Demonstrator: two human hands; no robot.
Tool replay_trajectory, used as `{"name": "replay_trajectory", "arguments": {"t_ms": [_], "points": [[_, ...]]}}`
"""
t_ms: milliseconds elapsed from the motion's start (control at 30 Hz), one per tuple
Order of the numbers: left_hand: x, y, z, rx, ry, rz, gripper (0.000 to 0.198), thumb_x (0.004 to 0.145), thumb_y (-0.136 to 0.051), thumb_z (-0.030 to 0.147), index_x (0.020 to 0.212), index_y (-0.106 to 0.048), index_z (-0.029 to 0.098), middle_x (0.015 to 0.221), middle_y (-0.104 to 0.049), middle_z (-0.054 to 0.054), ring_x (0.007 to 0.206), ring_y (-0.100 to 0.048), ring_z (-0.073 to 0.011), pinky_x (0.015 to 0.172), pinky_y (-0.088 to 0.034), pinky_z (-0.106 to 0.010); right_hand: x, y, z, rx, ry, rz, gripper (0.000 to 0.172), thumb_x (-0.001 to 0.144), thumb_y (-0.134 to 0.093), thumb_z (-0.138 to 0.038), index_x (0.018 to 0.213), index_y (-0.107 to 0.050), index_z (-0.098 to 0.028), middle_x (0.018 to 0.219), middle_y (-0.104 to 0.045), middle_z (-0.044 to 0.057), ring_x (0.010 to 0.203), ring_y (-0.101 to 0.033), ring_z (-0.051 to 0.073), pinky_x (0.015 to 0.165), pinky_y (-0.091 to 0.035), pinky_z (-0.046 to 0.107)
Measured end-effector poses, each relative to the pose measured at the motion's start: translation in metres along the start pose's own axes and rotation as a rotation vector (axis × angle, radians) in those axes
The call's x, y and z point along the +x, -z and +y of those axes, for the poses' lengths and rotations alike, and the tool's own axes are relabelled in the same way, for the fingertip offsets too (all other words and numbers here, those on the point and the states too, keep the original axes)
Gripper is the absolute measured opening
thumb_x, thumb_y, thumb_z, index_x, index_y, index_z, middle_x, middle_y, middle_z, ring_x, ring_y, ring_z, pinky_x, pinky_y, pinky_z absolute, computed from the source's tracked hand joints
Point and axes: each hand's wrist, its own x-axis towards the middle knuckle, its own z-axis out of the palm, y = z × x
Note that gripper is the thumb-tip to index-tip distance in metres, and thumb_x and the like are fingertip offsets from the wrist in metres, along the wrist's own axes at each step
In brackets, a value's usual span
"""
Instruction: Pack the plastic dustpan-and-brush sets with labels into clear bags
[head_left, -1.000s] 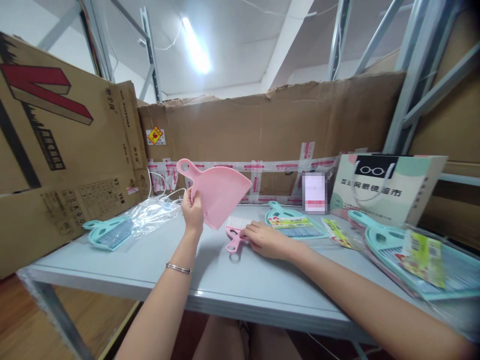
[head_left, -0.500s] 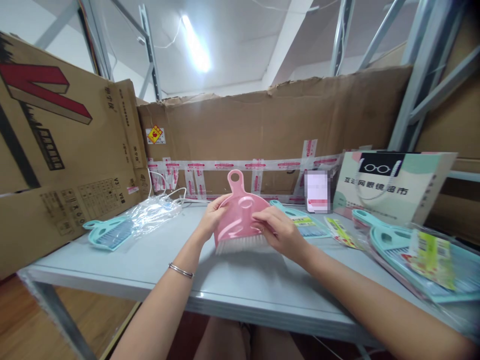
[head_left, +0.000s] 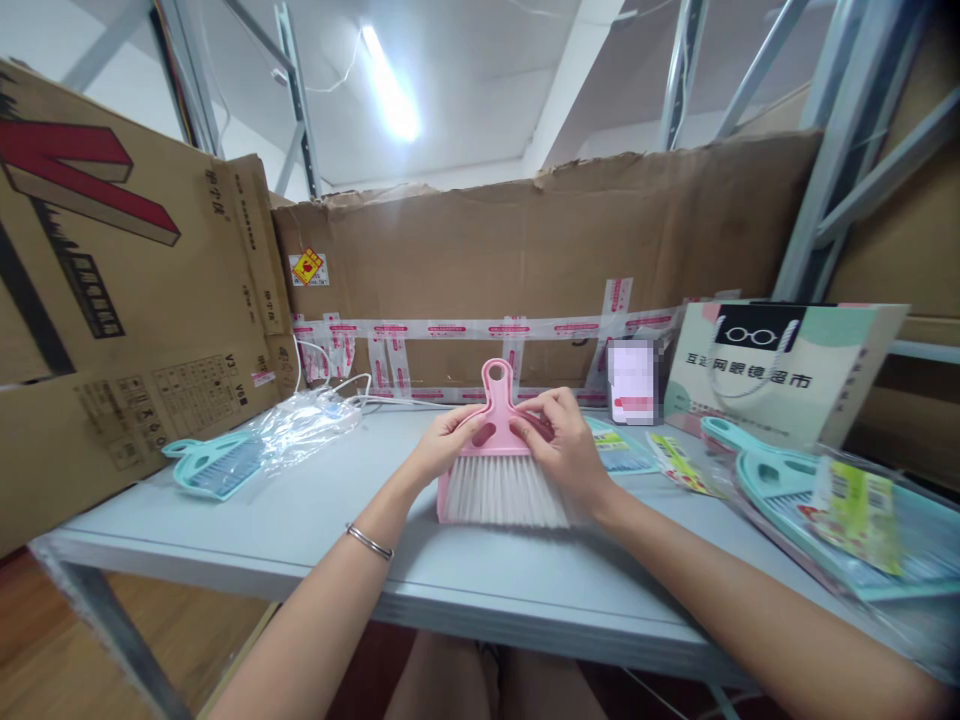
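A pink hand brush (head_left: 496, 436) with white bristles faces me, upright at the middle of the table. Behind it is a pink dustpan (head_left: 442, 503), mostly hidden, its edge showing at the lower left. My left hand (head_left: 444, 446) is closed around the left side of the set, thumb on the brush near its oval hole. On the other side, my right hand (head_left: 564, 440) pinches the right shoulder of the brush, its fingers curled. The bristle ends are close to the tabletop; I cannot tell whether they touch it.
Teal dustpan sets lie on the table (head_left: 330, 530) at left (head_left: 217, 470), behind my right hand (head_left: 624, 455) and at right (head_left: 787, 490). Clear plastic wrap (head_left: 315, 425), a yellow-green label card (head_left: 679, 465), a blurred phone-like object (head_left: 634, 383) and a paper bag (head_left: 780, 370) stand or lie around. Cardboard (head_left: 450, 250) walls the back.
The pink set has been turned round, so the brush's bristled side now faces me instead of the dustpan's back. It sits slightly lower and further right; both hands have shifted their hold.
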Motion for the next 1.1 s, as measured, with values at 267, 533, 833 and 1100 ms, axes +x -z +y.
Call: {"name": "replay_trajectory", "arguments": {"t_ms": [267, 533, 833, 1100], "points": [[0.0, -0.002, 0.001, 0.008, -0.064, 0.015, 0.044, 0.076, -0.055, 0.046, 0.102, -0.066, 0.013, 0.1, -0.066, -0.009, 0.093, -0.057, -0.0207, 0.084, -0.044, -0.032, 0.009, 0.003, 0.008, 0.118, -0.215, -0.087, 0.027, 0.076, -0.057, -0.036, 0.097, -0.057, -0.019, 0.092, -0.059, 0.006, 0.086, -0.055, 0.02, 0.08, -0.043, 0.036], [0.002, -0.003, 0.0, 0.234, -0.086, 0.007, 0.041, 0.083, -0.045, 0.042, 0.107, -0.064, 0.014, 0.099, -0.067, -0.008, 0.086, -0.059, -0.0185, 0.078, -0.045, -0.028, 0.029, 0.006, 0.004, 0.348, -0.404, -0.423, 0.037, 0.077, -0.048, -0.047, 0.083, -0.065, -0.014, 0.069, -0.059, 0.001, 0.064, -0.052, 0.014, 0.06, -0.039, 0.025], [0.036, -0.011, 0.006, 0.361, -0.097, 0.18, 0.037, 0.08, -0.045, 0.039, 0.087, -0.071, 0.013, 0.061, -0.061, 0.0, 0.056, -0.051, -0.0119, 0.056, -0.038, -0.022, 0.047, -0.013, 0.021, 0.385, -0.475, -0.266, 0.045, 0.065, -0.055, -0.057, 0.063, -0.061, -0.013, 0.052, -0.044, -0.003, 0.048, -0.036, 0.008, 0.047, -0.03, 0.023], [0.03, -0.019, 0.002, 0.3, -0.115, 0.321, 0.037, 0.078, -0.048, 0.04, 0.068, -0.07, 0.012, 0.052, -0.055, 0.001, 0.053, -0.049, -0.0115, 0.054, -0.038, -0.022, 0.04, -0.019, 0.021, 0.395, -0.467, -0.171, 0.047, 0.067, -0.053, -0.06, 0.061, -0.062, -0.014, 0.052, -0.049, 0.0, 0.05, -0.045, 0.012, 0.049, -0.04, 0.025]]}}
